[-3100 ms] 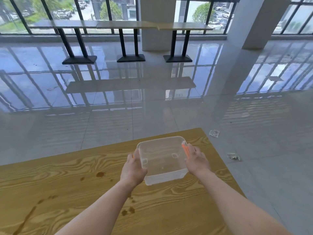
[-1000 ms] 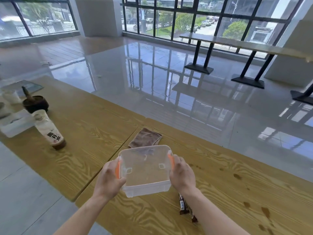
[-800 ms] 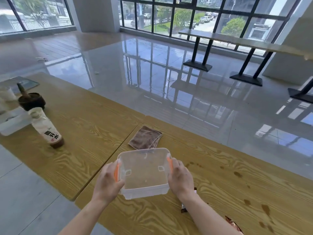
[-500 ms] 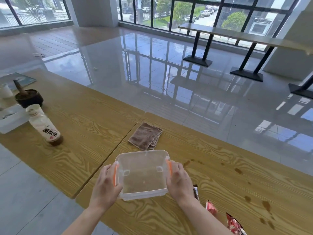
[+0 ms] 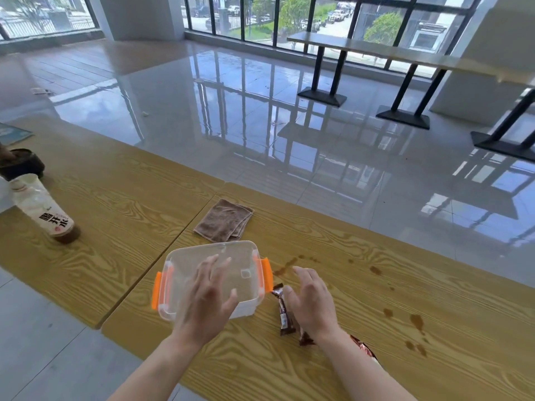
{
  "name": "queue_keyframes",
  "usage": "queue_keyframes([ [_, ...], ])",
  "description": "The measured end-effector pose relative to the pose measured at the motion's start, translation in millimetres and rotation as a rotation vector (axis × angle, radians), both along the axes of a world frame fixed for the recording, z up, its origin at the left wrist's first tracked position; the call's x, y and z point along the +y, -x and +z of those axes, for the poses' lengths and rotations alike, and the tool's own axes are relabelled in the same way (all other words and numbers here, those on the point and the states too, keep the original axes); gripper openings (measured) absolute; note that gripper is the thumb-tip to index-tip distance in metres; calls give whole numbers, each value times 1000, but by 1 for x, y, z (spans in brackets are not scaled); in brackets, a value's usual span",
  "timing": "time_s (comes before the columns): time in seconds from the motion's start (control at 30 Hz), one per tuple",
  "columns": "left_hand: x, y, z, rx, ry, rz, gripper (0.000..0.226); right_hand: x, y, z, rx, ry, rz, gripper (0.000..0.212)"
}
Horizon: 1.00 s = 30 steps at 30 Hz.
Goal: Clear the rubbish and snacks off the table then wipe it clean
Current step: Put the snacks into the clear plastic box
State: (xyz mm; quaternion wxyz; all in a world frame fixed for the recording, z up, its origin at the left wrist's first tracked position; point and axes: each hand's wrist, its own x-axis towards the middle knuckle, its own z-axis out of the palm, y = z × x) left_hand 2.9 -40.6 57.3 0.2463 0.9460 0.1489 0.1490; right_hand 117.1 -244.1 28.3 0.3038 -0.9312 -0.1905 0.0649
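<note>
Clear box (image 5: 182, 270) sits on wooden table (image 5: 362, 285) beneath the spread left hand (image 5: 210, 296).

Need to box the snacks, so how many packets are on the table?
3. One brown bar lies right of the clear box; a second bar pokes out under the right hand; a reddish packet shows behind the right forearm, which may hide more.

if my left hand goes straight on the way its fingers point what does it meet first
Probably the far rim of the clear container under the left hand, whose fingers point away across it. Height is hard to judge; if the hand clears the rim, the folded brown cloth just beyond comes next.
</note>
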Motion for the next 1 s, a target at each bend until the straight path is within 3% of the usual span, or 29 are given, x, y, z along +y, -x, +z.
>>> queue_keyframes([
  [0.2,-81,-11,-3,-97,-10,-200,47,-86,-10,-3,32,91,-9,46],
  [0.37,-131,-15,-37,53,-9,-329,35,-147,-1,-20,146,238,-61,48],
  [0.47,-144,-27,-59,208,7,-241,26,-166,7,-31,250,338,-70,50],
  [0.63,-148,-45,-87,448,-40,-138,48,-174,13,-40,309,382,-85,55],
  [0.77,-147,-55,-99,536,-28,-68,56,-175,16,-39,401,410,-95,80],
  [0.9,-143,-64,-105,551,-42,-56,45,-175,38,-47,534,438,-36,105],
  [1.0,-137,-69,-107,525,-39,-53,29,-169,55,-55,483,377,-16,97],
])
